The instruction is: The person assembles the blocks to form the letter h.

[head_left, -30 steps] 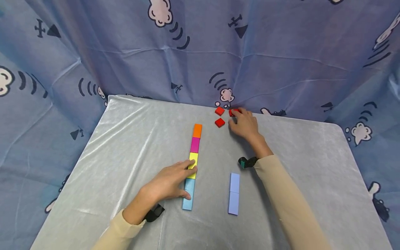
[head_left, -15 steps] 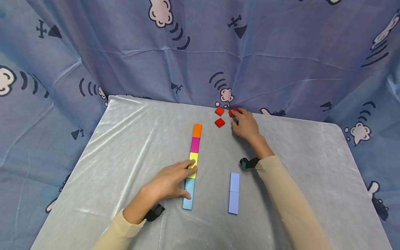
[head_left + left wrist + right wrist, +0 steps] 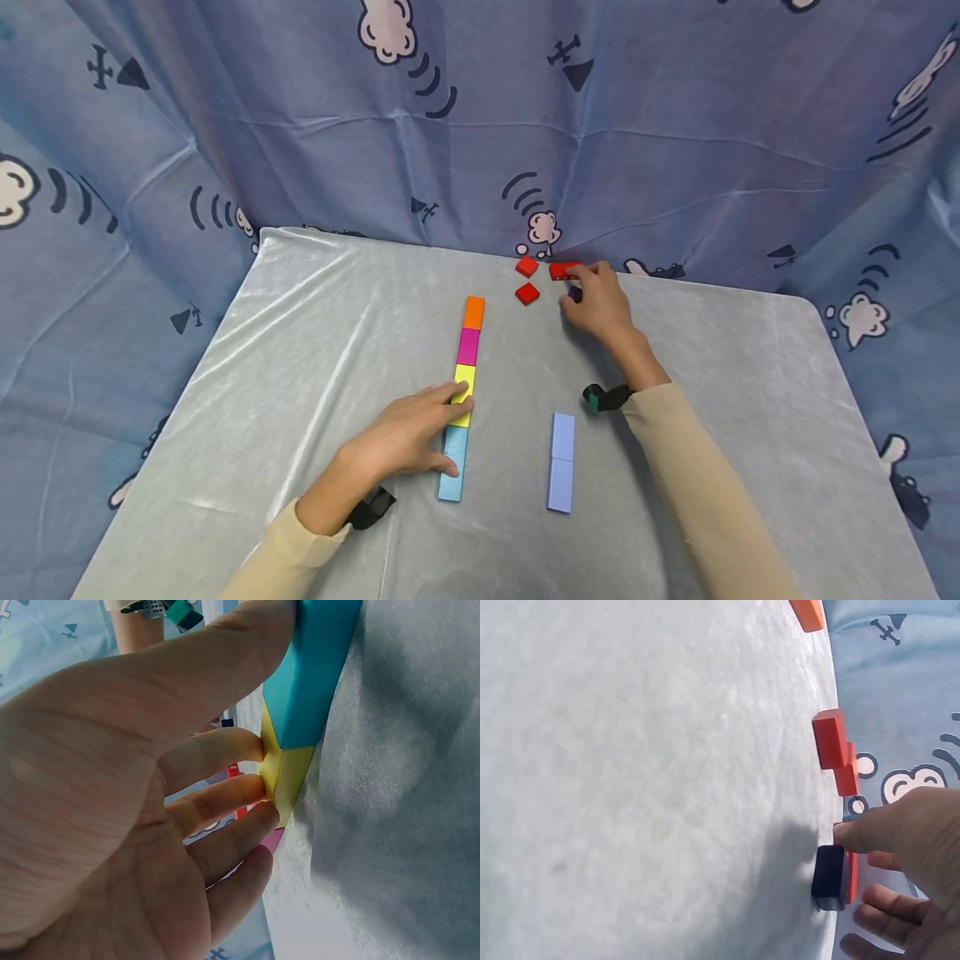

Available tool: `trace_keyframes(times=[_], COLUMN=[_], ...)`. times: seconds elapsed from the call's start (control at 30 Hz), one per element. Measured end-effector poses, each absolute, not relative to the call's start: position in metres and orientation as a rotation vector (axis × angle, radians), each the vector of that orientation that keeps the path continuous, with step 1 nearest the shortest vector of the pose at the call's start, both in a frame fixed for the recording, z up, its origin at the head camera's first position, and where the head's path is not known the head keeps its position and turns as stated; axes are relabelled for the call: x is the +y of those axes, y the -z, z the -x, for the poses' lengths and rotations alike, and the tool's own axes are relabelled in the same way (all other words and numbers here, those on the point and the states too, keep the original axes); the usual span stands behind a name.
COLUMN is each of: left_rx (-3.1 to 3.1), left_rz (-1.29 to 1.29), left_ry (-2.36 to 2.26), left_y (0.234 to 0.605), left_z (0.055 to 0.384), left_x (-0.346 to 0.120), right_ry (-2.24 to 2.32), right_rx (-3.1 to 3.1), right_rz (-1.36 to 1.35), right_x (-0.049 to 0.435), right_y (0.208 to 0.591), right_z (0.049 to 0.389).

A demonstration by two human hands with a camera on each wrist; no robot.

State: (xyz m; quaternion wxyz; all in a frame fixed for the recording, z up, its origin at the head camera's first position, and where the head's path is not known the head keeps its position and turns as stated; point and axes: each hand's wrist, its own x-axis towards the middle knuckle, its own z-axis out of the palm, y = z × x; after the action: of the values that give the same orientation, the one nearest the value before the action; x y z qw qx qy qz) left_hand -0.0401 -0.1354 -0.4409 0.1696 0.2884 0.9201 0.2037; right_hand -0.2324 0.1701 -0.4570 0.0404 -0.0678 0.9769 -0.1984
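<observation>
My left hand (image 3: 408, 429) rests along a row of coloured blocks, its fingertips on the yellow block (image 3: 463, 375) and its thumb at the light blue block (image 3: 451, 490). Beyond the yellow, the row continues with a magenta block (image 3: 468, 346) and an orange block (image 3: 474, 312). At the far edge of the table, my right hand (image 3: 598, 302) hovers with thumb and fingers apart around a small dark block (image 3: 829, 877). A red block (image 3: 562, 271) stands just behind the dark one, and the right wrist view shows the thumb close to both; contact is unclear.
Two more red blocks, one farther back (image 3: 527, 266) and one nearer (image 3: 527, 293), lie left of my right hand. A pair of periwinkle blocks (image 3: 561, 462) lies end to end on the grey cloth. A patterned blue curtain (image 3: 480, 150) hangs behind the table.
My right hand has shifted slightly right, away from the red block, so more of that block shows and the dark block appears between thumb and fingers. The left hand has stayed still.
</observation>
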Motion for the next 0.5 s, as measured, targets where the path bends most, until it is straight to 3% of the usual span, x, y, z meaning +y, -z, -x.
trace_keyframes(times=[0.5], left_rx=[2.597], left_rz=[-0.809], left_ry=[-0.568], left_y=[0.4404], left_z=[0.0407], left_x=[-0.134], right_ry=[0.546], right_rx=[2.959], right_rz=[0.229], right_x=[0.1807], right_y=[0.4546], right_z=[0.2257])
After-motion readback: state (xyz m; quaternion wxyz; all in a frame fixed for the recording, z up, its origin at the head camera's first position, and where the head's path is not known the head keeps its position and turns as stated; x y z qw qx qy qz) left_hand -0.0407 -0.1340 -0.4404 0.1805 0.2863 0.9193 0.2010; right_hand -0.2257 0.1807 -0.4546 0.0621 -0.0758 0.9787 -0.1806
